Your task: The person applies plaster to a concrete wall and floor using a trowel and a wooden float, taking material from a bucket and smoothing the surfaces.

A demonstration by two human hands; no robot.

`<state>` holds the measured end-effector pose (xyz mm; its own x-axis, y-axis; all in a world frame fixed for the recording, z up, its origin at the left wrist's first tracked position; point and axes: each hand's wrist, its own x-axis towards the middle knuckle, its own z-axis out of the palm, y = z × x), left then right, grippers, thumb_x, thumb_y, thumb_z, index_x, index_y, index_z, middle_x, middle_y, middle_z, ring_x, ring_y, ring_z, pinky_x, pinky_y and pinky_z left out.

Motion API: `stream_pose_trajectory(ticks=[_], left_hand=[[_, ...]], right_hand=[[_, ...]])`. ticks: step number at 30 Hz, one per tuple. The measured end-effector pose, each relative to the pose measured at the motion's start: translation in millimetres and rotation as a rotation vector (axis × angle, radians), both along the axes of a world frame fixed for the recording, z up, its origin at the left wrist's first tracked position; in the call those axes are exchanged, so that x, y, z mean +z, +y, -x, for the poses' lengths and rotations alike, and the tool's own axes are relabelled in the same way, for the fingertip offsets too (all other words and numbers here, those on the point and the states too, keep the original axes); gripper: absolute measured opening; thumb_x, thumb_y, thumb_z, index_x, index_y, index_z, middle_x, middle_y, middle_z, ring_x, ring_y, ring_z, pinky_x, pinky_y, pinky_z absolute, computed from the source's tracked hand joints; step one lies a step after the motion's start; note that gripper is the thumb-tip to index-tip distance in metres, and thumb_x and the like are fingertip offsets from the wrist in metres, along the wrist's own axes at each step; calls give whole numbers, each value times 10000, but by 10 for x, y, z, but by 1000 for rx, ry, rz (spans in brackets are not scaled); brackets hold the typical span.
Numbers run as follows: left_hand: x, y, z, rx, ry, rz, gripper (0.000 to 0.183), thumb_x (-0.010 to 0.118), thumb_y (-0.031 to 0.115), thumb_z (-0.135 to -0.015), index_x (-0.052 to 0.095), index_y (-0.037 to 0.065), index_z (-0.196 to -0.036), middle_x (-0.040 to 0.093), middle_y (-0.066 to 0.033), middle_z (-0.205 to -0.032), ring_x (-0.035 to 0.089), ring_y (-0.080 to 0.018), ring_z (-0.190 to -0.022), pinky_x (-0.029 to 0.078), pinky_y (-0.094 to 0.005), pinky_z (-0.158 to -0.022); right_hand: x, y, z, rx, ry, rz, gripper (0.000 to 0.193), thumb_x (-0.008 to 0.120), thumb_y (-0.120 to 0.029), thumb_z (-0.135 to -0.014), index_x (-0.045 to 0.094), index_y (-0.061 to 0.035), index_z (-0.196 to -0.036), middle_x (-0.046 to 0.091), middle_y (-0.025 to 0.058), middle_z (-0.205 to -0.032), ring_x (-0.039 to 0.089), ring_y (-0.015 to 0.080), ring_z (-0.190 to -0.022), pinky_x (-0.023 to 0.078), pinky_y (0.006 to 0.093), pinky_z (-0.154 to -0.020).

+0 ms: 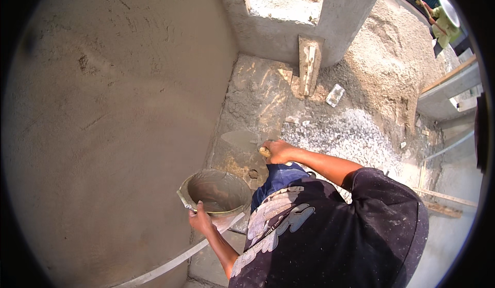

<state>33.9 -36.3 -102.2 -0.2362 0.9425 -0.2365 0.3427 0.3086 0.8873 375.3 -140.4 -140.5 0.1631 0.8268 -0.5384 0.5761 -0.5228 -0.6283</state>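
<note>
My left hand (201, 218) grips the near left rim of a bucket (220, 214), with the thumb over the edge. The bucket tilts, and grey mortar coats its inside. In my right hand (279, 151) is the wooden handle of a trowel (239, 140), its grey blade pointing left above the ground. The trowel is beyond the bucket and apart from it. Left of both hands rises a wall (129, 113) covered in damp-looking grey plaster, with a few scratches and rough patches.
A wooden float (309, 64) leans against the concrete post under an opening. Near it lies a pale block (335, 95). Gravel (345, 138) spreads to the right, below a large sand heap (389, 56). At far right, another person (444, 22) in a wide hat holds a long-handled tool.
</note>
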Motion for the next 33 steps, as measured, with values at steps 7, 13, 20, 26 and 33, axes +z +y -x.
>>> stream_pose_trajectory(ticks=[7,13,20,26,33], left_hand=[[-1013,672,-690,-329,662,41,432,803,185,-624,589,-104,-865,557,-198,-932,561,-351,-868,452,-409,-820],[-2089,1156,-1458,-491,450,164,379,754,134,-665,627,-75,-954,632,-185,-943,617,-317,-858,477,-390,-788],[-2667,1455,-2538,-558,91,509,354,719,91,-738,620,-39,-1051,667,-134,-945,636,-245,-858,490,-350,-771],[-2811,1427,-2983,-575,-176,813,495,713,85,-789,501,-60,-1212,615,-170,-1109,625,-265,-972,512,-358,-840],[-3036,1449,-3206,-491,-203,982,593,678,64,-829,408,-29,-1348,537,-177,-1278,571,-310,-1135,505,-442,-942]], right_hand=[[-739,-191,-304,-143,107,128,647,698,-356,-727,525,-36,-1261,660,230,-1059,608,393,-1048,482,459,-884],[-905,198,-706,-46,95,176,428,677,-348,-725,672,-33,-1014,675,215,-990,632,384,-978,494,459,-853],[-1195,251,-1154,-178,4,325,400,663,-290,-743,661,-30,-1047,671,202,-1032,622,361,-1023,494,436,-888],[-1065,2,-1345,-365,-20,252,392,683,-227,-731,635,-11,-1055,653,225,-1021,609,388,-1014,485,441,-879],[-1234,43,-1431,-361,-67,271,433,676,-242,-715,631,-101,-1122,685,167,-988,639,362,-962,509,451,-830]])
